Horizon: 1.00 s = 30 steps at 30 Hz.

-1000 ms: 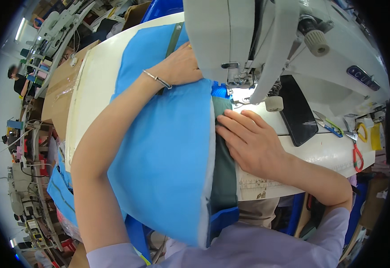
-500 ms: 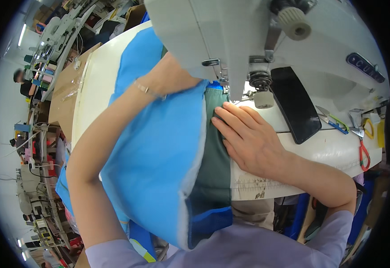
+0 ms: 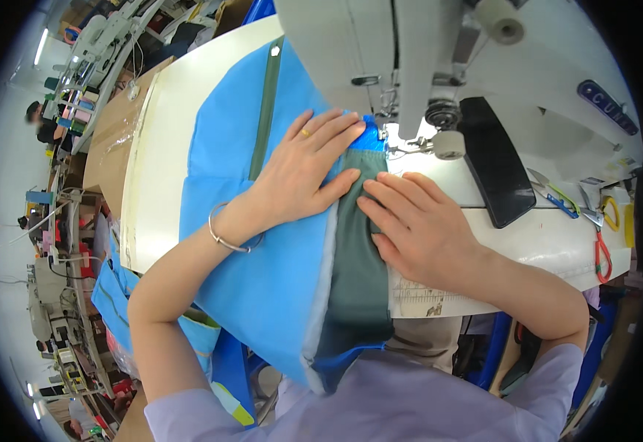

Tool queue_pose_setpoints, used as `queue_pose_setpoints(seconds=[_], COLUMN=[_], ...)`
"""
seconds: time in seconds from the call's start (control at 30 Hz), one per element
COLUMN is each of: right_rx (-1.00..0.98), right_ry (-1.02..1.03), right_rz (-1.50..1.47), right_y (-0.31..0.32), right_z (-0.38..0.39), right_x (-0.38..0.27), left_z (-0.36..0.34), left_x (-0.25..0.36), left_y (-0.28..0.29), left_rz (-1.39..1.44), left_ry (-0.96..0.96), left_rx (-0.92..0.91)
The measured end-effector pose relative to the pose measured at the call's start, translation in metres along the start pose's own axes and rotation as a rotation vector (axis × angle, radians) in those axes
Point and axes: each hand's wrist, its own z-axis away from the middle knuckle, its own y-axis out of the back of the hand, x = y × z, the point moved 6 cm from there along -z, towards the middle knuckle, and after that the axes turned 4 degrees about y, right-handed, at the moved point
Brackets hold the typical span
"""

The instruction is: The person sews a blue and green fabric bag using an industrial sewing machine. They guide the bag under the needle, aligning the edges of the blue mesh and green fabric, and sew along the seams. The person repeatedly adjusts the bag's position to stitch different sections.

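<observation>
A light-blue fabric piece (image 3: 262,283) with a dark-green zip strip (image 3: 265,110) lies across the sewing table. Along its right edge runs a dark-green fabric band (image 3: 355,265), with a shiny blue strip (image 3: 366,137) at its far end beside the sewing machine's needle area (image 3: 388,132). My left hand (image 3: 303,162) rests flat on the light-blue fabric, fingers stretched toward the blue strip and thumb at the green band. My right hand (image 3: 428,232) lies on the band's right edge, fingers extended. Both hands are open and press on the cloth without gripping it.
The white sewing machine (image 3: 336,44) overhangs the far side. A black curved panel (image 3: 497,162) lies right of the needle, with snips (image 3: 557,199) and red-handled scissors (image 3: 601,254) beyond. Cardboard (image 3: 111,151) borders the table's left; more blue fabric (image 3: 115,295) hangs below.
My left hand has turned and come down flat nearer the green band, uncovering the zip strip. The light-blue fabric now lies more spread out. My right hand stays on the band.
</observation>
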Motion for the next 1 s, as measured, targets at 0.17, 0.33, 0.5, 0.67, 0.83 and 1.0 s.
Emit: queue_pose_setpoints(seconds=[0.17, 0.33, 0.5, 0.67, 0.83, 1.0], right_rx=[0.017, 0.051, 0.067, 0.129, -0.082, -0.308], right_ry=[-0.004, -0.017, 0.010, 0.046, 0.206, 0.478], right_rz=[-0.019, -0.005, 0.010, -0.024, -0.366, 0.124], right_y=[-0.004, -0.004, 0.000, 0.009, 0.022, -0.020], right_z=[0.001, 0.004, -0.003, 0.007, 0.048, 0.075], right_x=[0.000, 0.001, 0.000, -0.013, -0.124, -0.176], left_z=[0.016, 0.086, 0.123, 0.099, 0.116, 0.119], left_x=[-0.008, -0.044, -0.056, 0.051, 0.046, 0.052], left_y=[0.007, 0.054, 0.088, 0.057, 0.035, 0.039], left_rz=[0.010, -0.353, -0.520, 0.021, -0.007, 0.060], left_ry=[-0.031, -0.074, 0.127, 0.025, -0.071, -0.128], left_rx=[-0.095, -0.280, -0.301, -0.126, -0.149, -0.039])
